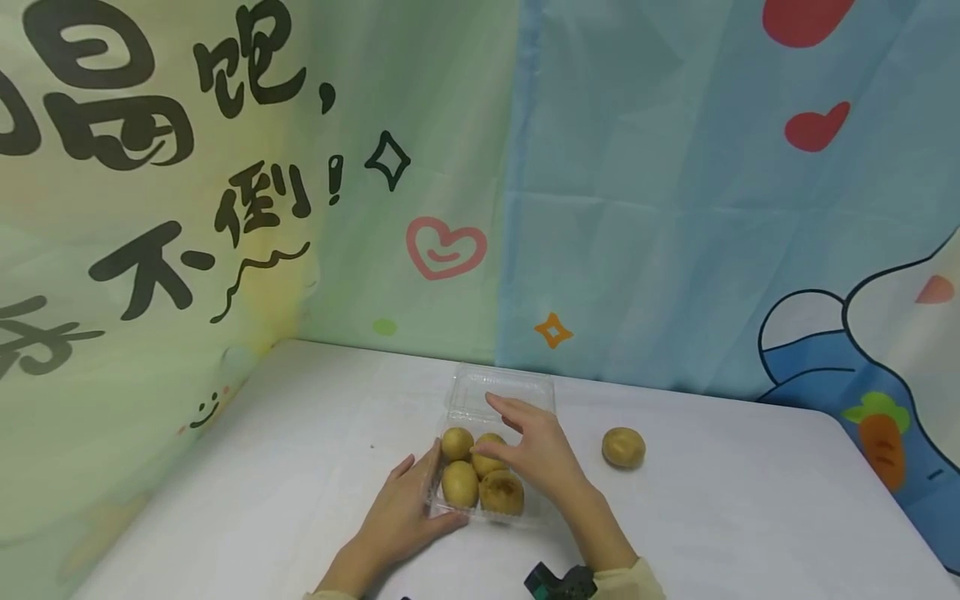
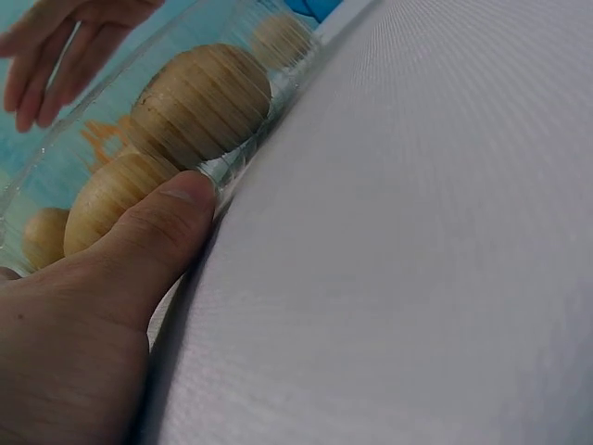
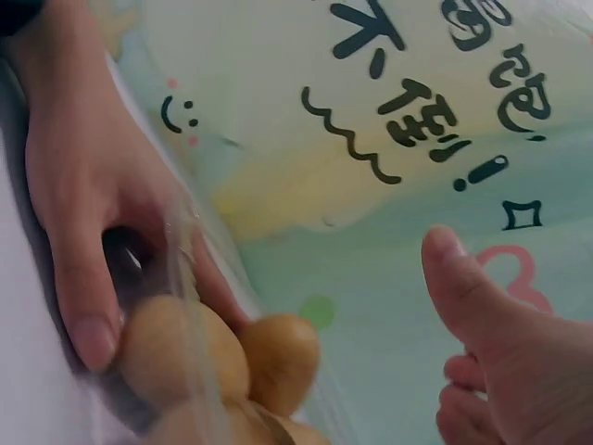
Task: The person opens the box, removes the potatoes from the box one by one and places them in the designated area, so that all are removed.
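Note:
A clear plastic clamshell box (image 1: 495, 517) lies with its lid (image 1: 498, 390) folded back away from me. Several round yellow-brown fruits (image 1: 459, 484) sit inside it; one of them shows a dark dimple (image 1: 502, 492). My left hand (image 1: 403, 515) holds the box at its near left corner, thumb (image 2: 171, 218) against the front wall and fingers along the left side. Above the box's right half, my right hand (image 1: 542, 450) is spread with nothing in it, thumb and fingers apart, partly covering a fruit from the head view. Its thumb (image 3: 463, 287) also shows in the right wrist view.
Another yellow-brown fruit (image 1: 623, 447) rests on the white table (image 1: 712, 500), right of the box. Printed cloth backdrops (image 1: 637, 208) stand behind the table and along its left side. A dark device (image 1: 561, 582) is at the right wrist.

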Demonstrator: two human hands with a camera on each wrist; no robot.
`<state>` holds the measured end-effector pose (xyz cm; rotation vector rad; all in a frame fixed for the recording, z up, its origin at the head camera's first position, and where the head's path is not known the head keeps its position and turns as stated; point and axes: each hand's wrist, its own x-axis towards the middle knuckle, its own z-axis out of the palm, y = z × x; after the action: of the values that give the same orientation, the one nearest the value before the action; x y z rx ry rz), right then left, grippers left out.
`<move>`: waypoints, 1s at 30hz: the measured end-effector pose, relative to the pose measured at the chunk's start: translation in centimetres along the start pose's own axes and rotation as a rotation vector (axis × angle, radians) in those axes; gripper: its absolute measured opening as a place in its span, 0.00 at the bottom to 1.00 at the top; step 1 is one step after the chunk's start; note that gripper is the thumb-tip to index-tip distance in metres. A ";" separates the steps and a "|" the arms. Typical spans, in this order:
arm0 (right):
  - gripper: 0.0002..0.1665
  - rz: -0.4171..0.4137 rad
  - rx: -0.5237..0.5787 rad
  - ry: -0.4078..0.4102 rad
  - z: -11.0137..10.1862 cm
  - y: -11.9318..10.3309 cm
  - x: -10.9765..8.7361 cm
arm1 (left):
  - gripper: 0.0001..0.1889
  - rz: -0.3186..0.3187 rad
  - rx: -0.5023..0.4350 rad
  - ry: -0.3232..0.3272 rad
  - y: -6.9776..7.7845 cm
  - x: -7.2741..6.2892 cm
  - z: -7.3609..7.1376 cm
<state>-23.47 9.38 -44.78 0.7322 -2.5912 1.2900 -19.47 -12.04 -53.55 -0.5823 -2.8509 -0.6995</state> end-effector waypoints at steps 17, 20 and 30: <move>0.29 0.028 -0.226 -0.065 4.2 -0.5 0.5 | 0.55 0.020 0.004 -0.003 -0.1 -0.2 0.1; 0.26 0.032 -0.249 -0.087 4.6 -0.3 0.6 | 0.55 0.020 0.000 0.006 -0.1 -0.2 0.1; 0.14 0.041 -0.224 0.011 5.5 0.1 0.5 | 0.55 0.007 0.015 -0.012 -0.1 -0.2 0.0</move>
<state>-23.57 4.99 -48.07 0.6333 -2.6958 0.9879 -19.37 -12.19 -53.61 -0.5966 -2.8611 -0.6749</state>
